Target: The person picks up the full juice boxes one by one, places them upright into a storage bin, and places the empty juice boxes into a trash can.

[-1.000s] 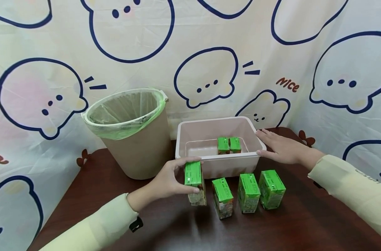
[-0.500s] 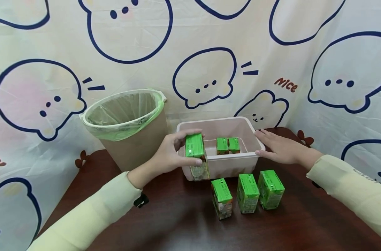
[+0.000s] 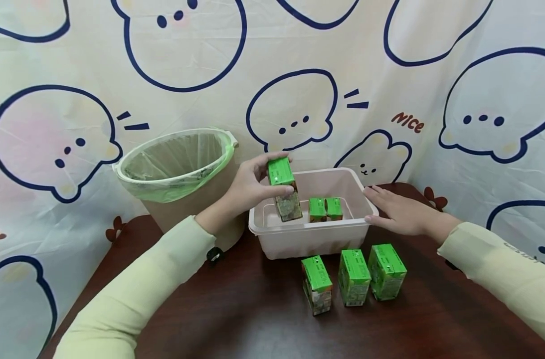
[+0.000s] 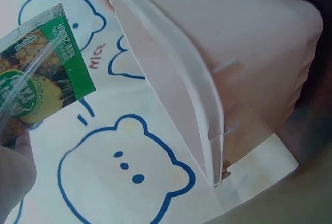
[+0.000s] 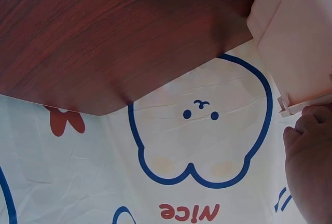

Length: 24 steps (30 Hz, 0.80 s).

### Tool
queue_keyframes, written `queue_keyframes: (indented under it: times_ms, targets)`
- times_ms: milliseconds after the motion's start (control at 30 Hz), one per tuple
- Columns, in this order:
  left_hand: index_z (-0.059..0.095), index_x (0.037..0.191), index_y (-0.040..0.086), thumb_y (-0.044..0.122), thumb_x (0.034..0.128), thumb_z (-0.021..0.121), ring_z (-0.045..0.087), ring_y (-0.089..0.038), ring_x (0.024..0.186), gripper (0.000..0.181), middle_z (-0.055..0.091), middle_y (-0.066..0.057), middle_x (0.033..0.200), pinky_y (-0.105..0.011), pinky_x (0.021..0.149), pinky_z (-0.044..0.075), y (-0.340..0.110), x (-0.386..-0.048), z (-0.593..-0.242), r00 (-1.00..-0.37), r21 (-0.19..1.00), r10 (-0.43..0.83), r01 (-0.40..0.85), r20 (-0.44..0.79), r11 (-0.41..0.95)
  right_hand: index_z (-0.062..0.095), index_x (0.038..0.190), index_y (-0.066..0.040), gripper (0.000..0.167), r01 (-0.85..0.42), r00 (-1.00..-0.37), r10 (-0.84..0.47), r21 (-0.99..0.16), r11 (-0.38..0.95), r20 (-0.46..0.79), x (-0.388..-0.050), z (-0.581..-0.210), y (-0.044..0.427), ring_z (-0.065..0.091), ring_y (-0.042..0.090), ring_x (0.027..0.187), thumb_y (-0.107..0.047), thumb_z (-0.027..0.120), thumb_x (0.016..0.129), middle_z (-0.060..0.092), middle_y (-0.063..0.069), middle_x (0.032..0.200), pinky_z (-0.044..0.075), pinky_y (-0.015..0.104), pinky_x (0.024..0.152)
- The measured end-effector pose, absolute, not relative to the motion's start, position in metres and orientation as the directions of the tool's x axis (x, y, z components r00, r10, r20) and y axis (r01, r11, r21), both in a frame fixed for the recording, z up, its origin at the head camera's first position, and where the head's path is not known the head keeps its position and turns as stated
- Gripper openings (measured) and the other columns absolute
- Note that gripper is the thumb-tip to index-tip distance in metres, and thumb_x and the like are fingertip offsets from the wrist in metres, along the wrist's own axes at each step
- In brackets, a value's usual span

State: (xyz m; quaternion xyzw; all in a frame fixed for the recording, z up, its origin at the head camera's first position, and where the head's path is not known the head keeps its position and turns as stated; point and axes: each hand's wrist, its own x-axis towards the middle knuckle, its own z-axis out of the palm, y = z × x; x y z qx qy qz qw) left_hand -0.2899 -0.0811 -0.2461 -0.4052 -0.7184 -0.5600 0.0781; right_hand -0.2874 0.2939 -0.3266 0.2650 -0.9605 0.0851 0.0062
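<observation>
My left hand point(image 3: 247, 187) grips a green-topped juice box point(image 3: 284, 192) between thumb and fingers, holding it slightly tilted over the left part of a pale pink plastic basin point(image 3: 312, 243). In the left wrist view that juice box point(image 4: 44, 71) shows a pineapple picture and a wrapped straw on its side. Two more juice boxes point(image 3: 317, 208) stand side by side inside the basin. My right hand point(image 3: 400, 212) rests on the basin's right rim, fingers extended. In front of the basin, a row of three juice boxes point(image 3: 355, 277) stands upright on the table.
A brown waste bin point(image 3: 200, 199) with a green liner point(image 3: 173, 189) stands left of the basin, close to my left forearm. The dark wooden table point(image 3: 236, 319) ends at a cartoon-print curtain point(image 3: 200, 114) behind and at the sides.
My left hand has lifted the juice box off the table, at the left of the row, and carried it up and forward over the basin. My right hand stays on the rim.
</observation>
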Motion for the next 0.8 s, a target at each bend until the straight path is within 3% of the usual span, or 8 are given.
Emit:
queue_keyframes:
  times_ms: [200,433,800]
  targets:
    - [0.054,0.136,0.004,0.003,0.0789,0.079,0.058,-0.021,0.088,0.062,0.061,-0.008,0.122,-0.028,0.074,0.052,-0.075,-0.31,-0.248,-0.721,0.777,0.473,0.619,0.505,0.114,0.019,0.155,-0.006,0.083,-0.505,-0.863,-0.502,-0.161,0.848,0.06,-0.288,-0.329,0.295,0.02,0.042,0.142,-0.06,0.042,0.096,0.021,0.022,0.157,0.028,0.064,0.105]
    - [0.056,0.135,0.006,0.007,0.0782,0.081,0.057,-0.02,0.085,0.062,0.062,-0.011,0.106,-0.027,0.071,0.051,-0.071,-0.333,-0.265,-0.769,0.809,0.481,0.558,0.421,0.185,0.019,0.155,-0.006,0.083,-0.511,-0.859,-0.507,-0.172,0.842,0.069,-0.287,-0.328,0.295,0.021,0.042,0.142,-0.059,0.043,0.097,0.021,0.022,0.157,0.029,0.065,0.104]
    - [0.056,0.135,0.004,0.013,0.0798,0.081,0.057,-0.017,0.084,0.062,0.064,-0.009,0.105,-0.027,0.071,0.05,-0.065,-0.358,-0.29,-0.808,0.824,0.496,0.494,0.318,0.277,0.019,0.155,-0.006,0.083,-0.504,-0.863,-0.5,-0.173,0.846,0.069,-0.286,-0.327,0.294,0.021,0.041,0.142,-0.06,0.043,0.096,0.022,0.021,0.157,0.029,0.064,0.105]
